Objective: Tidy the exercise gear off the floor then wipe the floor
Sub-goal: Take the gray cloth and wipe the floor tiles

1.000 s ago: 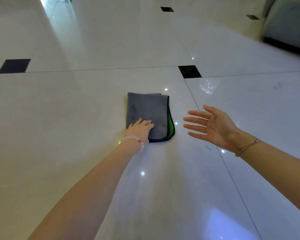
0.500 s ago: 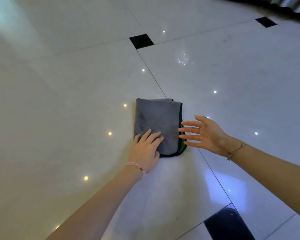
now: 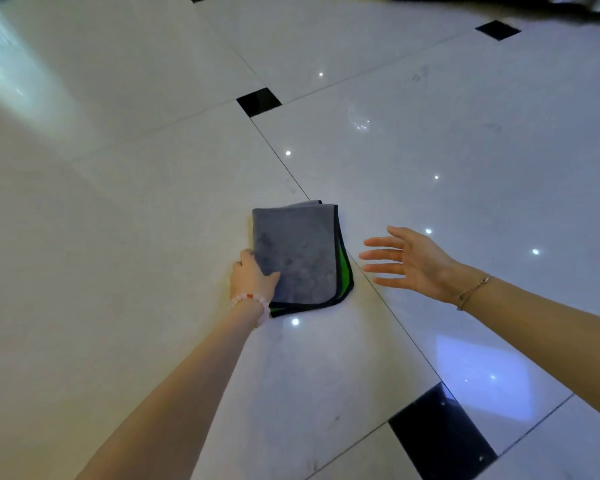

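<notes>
A folded grey cloth (image 3: 300,252) with black trim and a green inner layer lies flat on the glossy white tiled floor (image 3: 136,237). My left hand (image 3: 252,277) grips the cloth's near left edge, thumb on top and fingers tucked under it. My right hand (image 3: 407,263) hovers just right of the cloth, palm facing left, fingers spread, touching nothing. No exercise gear is in view.
Small black inset tiles mark the floor's corners: one beyond the cloth (image 3: 258,101), one near me at the lower right (image 3: 440,431), one far right (image 3: 497,29). A dark furniture base (image 3: 499,3) runs along the top right edge.
My left hand has shifted from pressing flat on the cloth's near part to gripping its left edge. My right hand has drawn away to the right of the cloth.
</notes>
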Motion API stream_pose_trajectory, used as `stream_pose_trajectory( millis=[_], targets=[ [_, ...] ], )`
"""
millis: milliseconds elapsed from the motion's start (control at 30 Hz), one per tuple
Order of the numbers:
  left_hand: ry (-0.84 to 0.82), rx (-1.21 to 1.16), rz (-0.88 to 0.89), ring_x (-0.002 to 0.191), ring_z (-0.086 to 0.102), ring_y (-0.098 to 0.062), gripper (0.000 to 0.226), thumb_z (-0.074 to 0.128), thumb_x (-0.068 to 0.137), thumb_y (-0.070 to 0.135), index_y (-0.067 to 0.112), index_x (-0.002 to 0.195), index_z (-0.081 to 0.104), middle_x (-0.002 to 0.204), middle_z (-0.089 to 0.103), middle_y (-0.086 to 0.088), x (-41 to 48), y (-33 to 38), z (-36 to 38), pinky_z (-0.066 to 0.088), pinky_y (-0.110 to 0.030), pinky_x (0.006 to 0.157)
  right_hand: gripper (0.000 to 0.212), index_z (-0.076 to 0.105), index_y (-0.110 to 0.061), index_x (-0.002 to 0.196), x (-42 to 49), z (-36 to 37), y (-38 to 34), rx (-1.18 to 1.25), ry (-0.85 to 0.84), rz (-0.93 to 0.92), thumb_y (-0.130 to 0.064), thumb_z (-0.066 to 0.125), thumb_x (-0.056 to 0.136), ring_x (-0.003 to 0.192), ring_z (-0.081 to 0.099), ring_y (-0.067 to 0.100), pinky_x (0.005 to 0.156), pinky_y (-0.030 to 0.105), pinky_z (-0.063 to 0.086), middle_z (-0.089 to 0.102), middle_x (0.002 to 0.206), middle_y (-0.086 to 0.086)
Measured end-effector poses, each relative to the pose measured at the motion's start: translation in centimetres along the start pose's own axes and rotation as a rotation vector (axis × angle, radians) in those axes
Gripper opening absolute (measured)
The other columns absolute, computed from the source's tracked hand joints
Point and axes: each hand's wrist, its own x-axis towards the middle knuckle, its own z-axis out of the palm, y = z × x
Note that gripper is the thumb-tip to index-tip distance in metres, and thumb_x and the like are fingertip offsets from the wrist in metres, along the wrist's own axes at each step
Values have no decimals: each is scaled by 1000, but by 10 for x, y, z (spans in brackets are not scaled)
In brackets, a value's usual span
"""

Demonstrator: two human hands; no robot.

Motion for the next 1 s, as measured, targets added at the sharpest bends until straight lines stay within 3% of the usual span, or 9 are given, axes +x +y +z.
stream_pose_trajectory(
  millis=[67,133,233,367,467,567,700,800,1000],
  targets=[
    [-16,-117,-64,112,54,-30,61,69,81,16,7,132,37,125,53,-10,1,2,1,48,-35,83,41,64,-13,115,1,-2,-1,16,-9,-17,-40,39,97,105,64,27,82,38,53,68,114,11],
    [-47,-131,-104,102,59,-28,47,72,78,17,7,119,50,114,61,-8,0,4,4,47,-32,75,40,64,-13,114,3,-4,-1,22,-21,-28,-39,40,97,105,64,26,82,37,53,68,114,10],
    [-48,-164,-93,92,62,-28,22,71,78,14,10,97,60,105,67,-12,-4,10,4,53,-35,78,38,64,-14,114,2,-6,-7,7,-40,-49,-37,39,98,106,64,26,87,40,52,68,115,9],
    [-103,-264,-64,97,60,-24,25,65,82,11,11,106,60,106,64,-4,-26,46,-24,50,-31,76,37,64,-15,113,-23,-2,-44,-58,-57,-78,-38,39,98,105,65,25,91,42,51,68,115,8],
    [-186,-245,-62,94,62,-27,18,62,84,10,15,101,58,100,66,-7,-61,89,-70,50,-30,71,37,64,-15,114,-67,11,-90,-22,-55,-90,-38,40,98,104,66,25,91,41,52,68,114,7],
    [-242,-243,-50,91,64,-30,16,61,83,10,16,98,64,92,68,-14,-106,139,-130,51,-34,71,38,64,-15,113,-132,19,-140,73,-29,-77,-39,38,99,103,66,25,91,41,52,69,112,8],
    [-374,-330,-84,92,65,-24,19,64,86,12,18,103,65,100,68,-12,-186,227,-220,53,-31,76,41,65,-16,112,-247,15,-214,187,47,-33,-41,35,99,105,65,25,91,41,52,70,112,8],
    [-444,-419,-122,93,67,-25,22,68,83,13,20,104,64,100,70,-9,-255,305,-282,54,-38,83,42,64,-14,114,-343,4,-277,292,123,-42,-40,33,101,107,64,26,91,40,51,68,115,9],
    [-657,-471,-60,95,68,-27,44,74,75,4,22,113,62,101,72,-10,-382,451,-367,53,-42,88,45,63,-13,115,-522,-28,-372,440,238,-107,-40,31,101,106,65,27,93,43,50,69,114,10]
  ],
)
